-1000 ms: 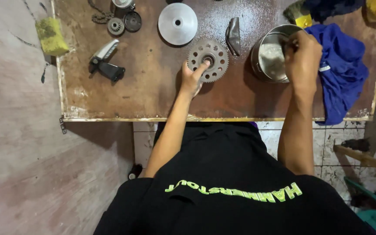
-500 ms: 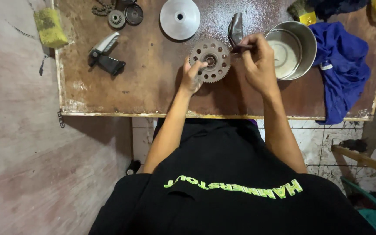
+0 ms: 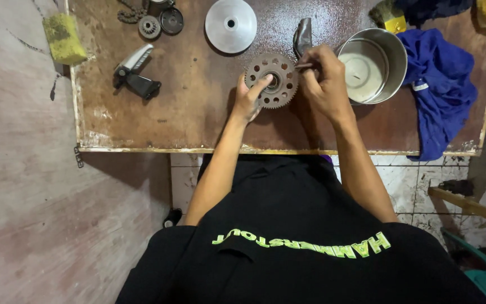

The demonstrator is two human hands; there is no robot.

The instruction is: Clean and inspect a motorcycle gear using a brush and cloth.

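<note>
1. The left hand (image 3: pixel 250 97) has its fingers pressed onto the hub of the toothed gear wheel (image 3: pixel 272 80), which lies flat on the tabletop (image 3: pixel 198 118).
2. The right hand (image 3: pixel 324 80), fingers pinched around a thin tool (too small to identify), sits just right of the wheel.
3. The metal bowl (image 3: pixel 373 65) stands further right.

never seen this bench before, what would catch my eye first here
The toothed gear wheel at the middle of the brown table, with the left hand pressing its hub and the right hand at its right edge. Next, the metal bowl and blue cloth to the right.
</note>
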